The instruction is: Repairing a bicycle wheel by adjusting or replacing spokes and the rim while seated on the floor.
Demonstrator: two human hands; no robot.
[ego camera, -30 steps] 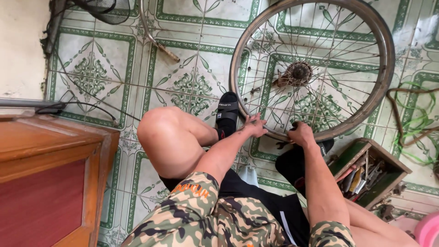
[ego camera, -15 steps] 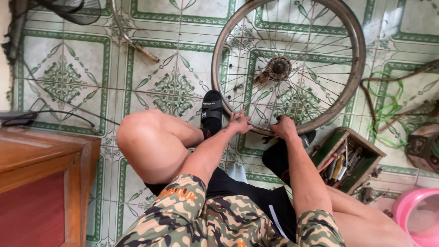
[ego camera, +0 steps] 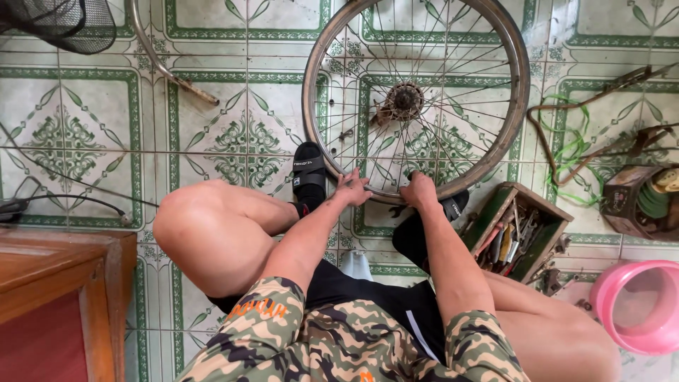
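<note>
Head view: both hands [ego camera: 385,189] on wheel rim [ego camera: 522,85]

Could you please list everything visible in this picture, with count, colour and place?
bicycle wheel: one, rusty grey, on the floor, top centre.
tool box: one, wooden with green lining, holding tools, right of the wheel.
pink basin: one, bottom right.
curved rim piece: one, rusty, top left.
wooden cabinet: one, brown, bottom left.
sandals: two, black, under the wheel's near edge.
left hand: on the wheel's near rim.
right hand: on the rim beside it.
</note>
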